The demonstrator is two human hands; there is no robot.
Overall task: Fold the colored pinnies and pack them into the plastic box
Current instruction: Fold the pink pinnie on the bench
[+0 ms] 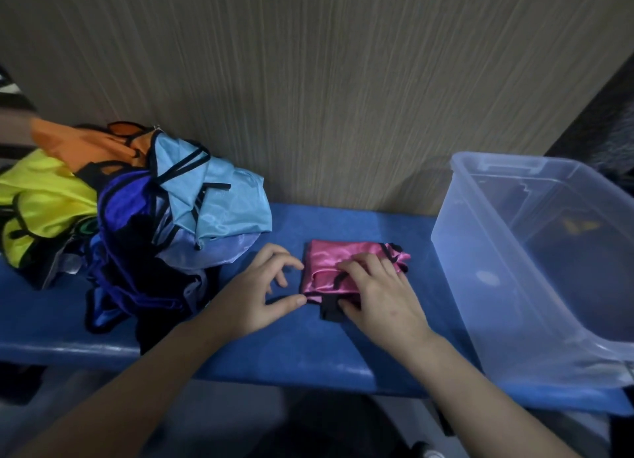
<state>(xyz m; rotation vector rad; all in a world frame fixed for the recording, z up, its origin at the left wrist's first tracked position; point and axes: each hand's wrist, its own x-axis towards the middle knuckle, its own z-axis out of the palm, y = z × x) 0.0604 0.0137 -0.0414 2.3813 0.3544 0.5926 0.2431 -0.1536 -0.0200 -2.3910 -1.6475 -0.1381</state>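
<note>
Pink pinny (338, 255) folded, right hand (380, 296) pressing

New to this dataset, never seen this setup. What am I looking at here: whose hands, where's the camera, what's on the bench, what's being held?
There is no robot. A person works with bare hands, and the single picture comes from a wide-angle camera worn on their head, looking forward and down.

On the blue bench lies a pink pinny, folded into a small packet with black trim. The right hand lies on top of it, fingers fairly flat, thumb at its near edge on a black strap. The left hand is just beside the packet's left edge, thumb and fingers loosely curved; it seems to hold nothing.

To the left sits a pile of unfolded pinnies: orange, yellow, dark blue, light blue. On the right stands the clear plastic box, with no pinnies visible inside.
</note>
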